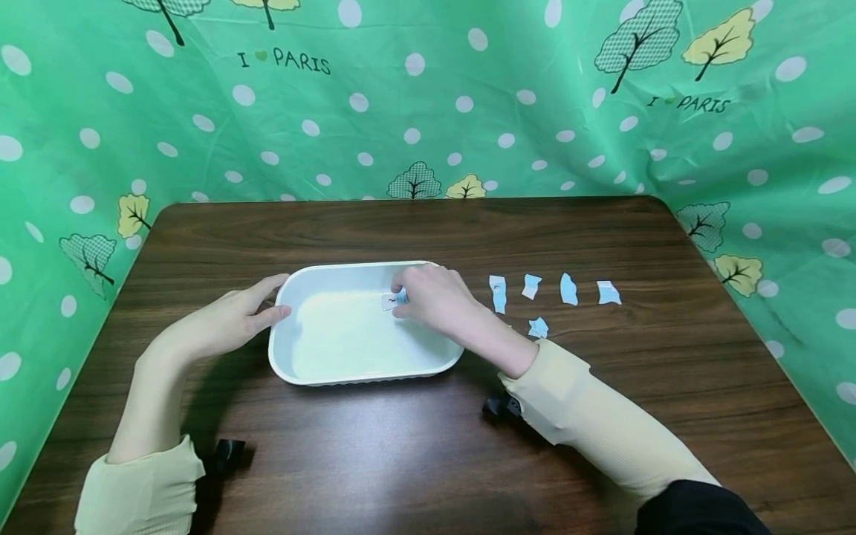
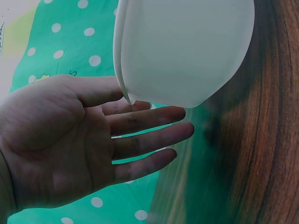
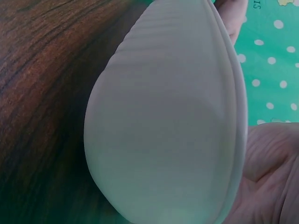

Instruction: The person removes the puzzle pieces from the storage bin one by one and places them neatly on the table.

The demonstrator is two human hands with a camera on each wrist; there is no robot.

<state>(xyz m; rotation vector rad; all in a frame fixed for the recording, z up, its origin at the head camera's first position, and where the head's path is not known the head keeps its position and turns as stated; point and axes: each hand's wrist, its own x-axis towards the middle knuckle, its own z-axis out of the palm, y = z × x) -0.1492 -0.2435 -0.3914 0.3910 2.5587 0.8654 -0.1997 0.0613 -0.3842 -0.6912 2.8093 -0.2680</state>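
Observation:
A white oblong tray (image 1: 334,327) stands on the table. My left hand (image 1: 230,319) is at its left end, thumb over the rim and fingers outside; in the left wrist view, the thumb and index finger of that hand (image 2: 51,135) meet the rim while the other fingers stretch out straight. Inside the tray's right half, my right hand (image 1: 438,297) pinches a small blue-and-white paper scrap (image 1: 390,302) with a dark mark, low over the bottom. The tray's outer wall (image 3: 163,116) hides the right fingertips in the right wrist view; part of the palm (image 3: 268,163) shows.
Right of the tray lie several torn light-blue paper scraps: a row with one long scrap (image 1: 498,294) at its left and one wide scrap (image 1: 608,293) at its right, plus a crumpled scrap (image 1: 538,328) nearer me. A green dotted curtain (image 1: 414,111) hangs behind the dark wooden table (image 1: 374,453).

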